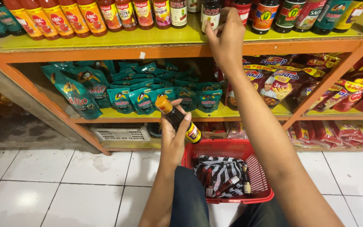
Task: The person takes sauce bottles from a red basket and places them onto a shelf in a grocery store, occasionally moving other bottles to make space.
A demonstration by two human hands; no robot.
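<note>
Nearest the camera sits the red basket point(259, 176) on the white tiled floor point(64, 185), just beside the person's knee. Inside it lie a black-and-white striped bag point(221, 170) and a few small dark bottles, so part of the stock is not yet shelved, as far as I can judge.

Just above the basket's left rim, the left hand point(174, 141) is closed around a dark sauce bottle point(181, 122) with a yellow cap, tilted with the cap up and to the left. That bottle is off the shelf and in the hand.

Farther up from the basket, the lower shelf carries teal pouches point(139, 98) and red seasoning packets point(274, 84).

Farthest from the basket, the right hand point(225, 40) reaches to the top yellow shelf point(106, 42), its fingers curled at a dark bottle point(211, 14) in the row there. Whether they clamp it or only touch it I cannot tell. The row of bottles on that shelf looks nearly full.
</note>
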